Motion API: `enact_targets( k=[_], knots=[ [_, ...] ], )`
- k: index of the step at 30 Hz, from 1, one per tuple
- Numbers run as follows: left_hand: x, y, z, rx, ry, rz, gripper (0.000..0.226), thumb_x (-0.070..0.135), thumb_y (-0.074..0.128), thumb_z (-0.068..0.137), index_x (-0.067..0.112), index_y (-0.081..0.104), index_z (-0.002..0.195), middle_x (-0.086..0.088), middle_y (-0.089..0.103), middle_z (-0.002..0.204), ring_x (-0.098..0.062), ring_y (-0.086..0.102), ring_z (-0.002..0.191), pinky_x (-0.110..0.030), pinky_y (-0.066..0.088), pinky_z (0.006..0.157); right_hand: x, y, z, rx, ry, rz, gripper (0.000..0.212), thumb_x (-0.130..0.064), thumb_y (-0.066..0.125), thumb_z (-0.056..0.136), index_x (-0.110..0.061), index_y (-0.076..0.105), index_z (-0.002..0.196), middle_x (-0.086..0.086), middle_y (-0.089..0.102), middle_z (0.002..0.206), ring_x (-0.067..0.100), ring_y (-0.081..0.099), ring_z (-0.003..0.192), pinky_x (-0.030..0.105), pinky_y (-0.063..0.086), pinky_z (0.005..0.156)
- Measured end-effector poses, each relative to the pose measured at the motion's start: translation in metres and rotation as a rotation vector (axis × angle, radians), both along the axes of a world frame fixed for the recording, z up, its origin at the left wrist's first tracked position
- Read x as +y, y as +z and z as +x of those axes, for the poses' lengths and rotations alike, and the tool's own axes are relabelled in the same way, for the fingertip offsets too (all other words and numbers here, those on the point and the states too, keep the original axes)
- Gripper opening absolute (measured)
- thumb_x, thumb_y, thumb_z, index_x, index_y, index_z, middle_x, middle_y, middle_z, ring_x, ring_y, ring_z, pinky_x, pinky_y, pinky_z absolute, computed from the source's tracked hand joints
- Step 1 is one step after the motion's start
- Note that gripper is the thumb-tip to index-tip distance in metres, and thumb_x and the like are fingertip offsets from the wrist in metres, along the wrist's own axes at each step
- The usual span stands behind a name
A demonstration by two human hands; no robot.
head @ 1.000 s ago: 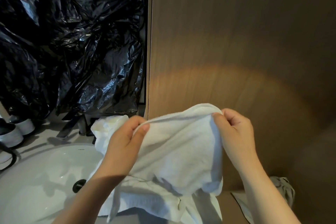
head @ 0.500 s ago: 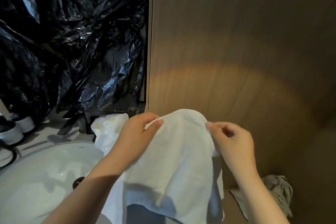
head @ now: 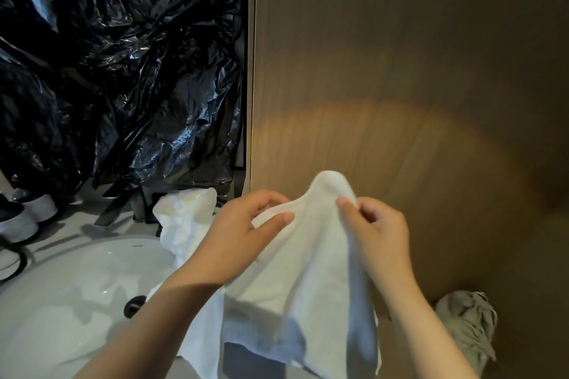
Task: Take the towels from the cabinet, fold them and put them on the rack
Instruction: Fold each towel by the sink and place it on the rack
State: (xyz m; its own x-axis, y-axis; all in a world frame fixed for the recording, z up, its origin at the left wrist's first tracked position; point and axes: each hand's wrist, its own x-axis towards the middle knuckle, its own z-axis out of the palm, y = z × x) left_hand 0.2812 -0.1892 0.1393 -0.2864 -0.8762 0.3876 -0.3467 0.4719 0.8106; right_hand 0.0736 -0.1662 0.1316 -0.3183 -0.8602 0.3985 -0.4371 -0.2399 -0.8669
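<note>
A white towel point(head: 308, 280) hangs in front of me, held up by its top edge. My left hand point(head: 243, 234) pinches that edge with thumb and fingers. My right hand point(head: 375, 234) pinches the same edge a short way to the right. The cloth bunches into a peak between the two hands and drapes down over the counter edge. Another crumpled white towel point(head: 184, 218) lies behind my left hand, beside the basin.
A white sink basin point(head: 61, 301) with a dark drain sits at lower left. Black plastic sheeting point(head: 123, 71) covers the wall behind it. A brown wooden panel point(head: 400, 71) fills the right. A grey crumpled cloth point(head: 468, 326) lies at lower right. White bowls point(head: 18, 221) stand at far left.
My hands have moved closer together along the towel's top edge, so the cloth between them now bunches into a narrow peak instead of a wide span.
</note>
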Motion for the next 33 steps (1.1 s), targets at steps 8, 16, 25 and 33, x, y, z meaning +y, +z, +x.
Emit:
enact_targets(
  k=[8,16,25,33],
  knots=[
    [0.005,-0.023,0.033,-0.096,0.153,0.194,0.022,0.022,0.065,0.091,0.015,0.068,0.07,-0.009,0.061,0.069,-0.006,0.049,0.059,-0.018,0.038,0.058,-0.019,0.022,-0.038,-0.179,-0.153,-0.038,0.045,-0.027,0.066,0.09,0.006,0.05,0.064,0.011,0.039,0.057,0.016,0.036,0.055,0.033,0.029,0.057],
    [0.001,0.047,0.002,0.009,0.007,-0.139,0.029,0.029,0.053,0.094,0.013,0.067,0.075,0.003,0.06,0.069,-0.002,0.054,0.063,-0.014,0.04,0.06,-0.012,0.011,0.01,-0.068,0.197,0.142,0.062,-0.071,0.064,0.074,-0.013,0.052,0.056,-0.001,0.043,0.054,0.009,0.039,0.054,0.025,0.031,0.052],
    [-0.018,0.04,-0.016,0.012,-0.011,-0.04,0.025,0.016,0.052,0.099,0.032,0.067,0.087,0.009,0.067,0.082,-0.003,0.06,0.076,-0.02,0.046,0.071,-0.015,0.007,0.021,-0.161,0.428,0.159,0.043,-0.04,0.07,0.089,-0.009,0.057,0.062,-0.005,0.038,0.055,0.006,0.031,0.048,0.017,0.026,0.046],
    [-0.019,0.028,-0.001,0.021,-0.029,0.103,0.01,0.014,0.065,0.09,0.022,0.07,0.092,0.004,0.07,0.08,0.004,0.06,0.066,-0.009,0.044,0.062,-0.031,0.013,0.004,-0.209,0.148,-0.023,0.031,-0.029,0.065,0.082,-0.003,0.06,0.066,-0.001,0.047,0.06,0.009,0.04,0.059,0.028,0.03,0.054]
  ],
)
